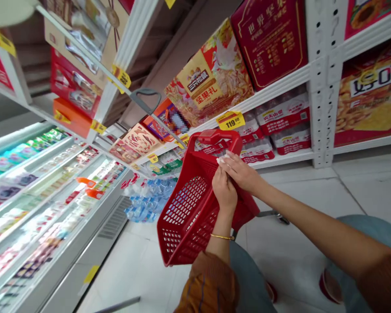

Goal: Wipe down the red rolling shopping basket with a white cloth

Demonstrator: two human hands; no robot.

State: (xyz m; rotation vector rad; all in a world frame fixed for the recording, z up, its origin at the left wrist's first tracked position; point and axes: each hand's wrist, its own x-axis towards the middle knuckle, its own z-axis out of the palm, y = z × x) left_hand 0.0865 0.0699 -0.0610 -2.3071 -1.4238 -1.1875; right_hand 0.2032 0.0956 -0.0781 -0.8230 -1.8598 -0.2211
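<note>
A red plastic shopping basket (182,224) with mesh-like holes in its walls is in front of me, tilted in the view. Over its inner edge is my right hand (243,171), fingers pressed together around a crumpled white tissue (222,159). Close below, my left hand (224,189) has its fingers curled, with the tips near the tissue; what they grip, if anything, is hidden. A thin gold bracelet (222,237) circles the left wrist. The basket's red handle (211,137) lies just beyond both hands. No goods show inside the basket.
White shelves (322,87) hold boxed nut gifts (208,78) and wrapped water bottle packs (283,113). A grey-handled pole (146,100) crosses the view. Blue-tinted bottles (148,200) stand on the floor by a lit refrigerated case (61,217). My knees (247,278) are below.
</note>
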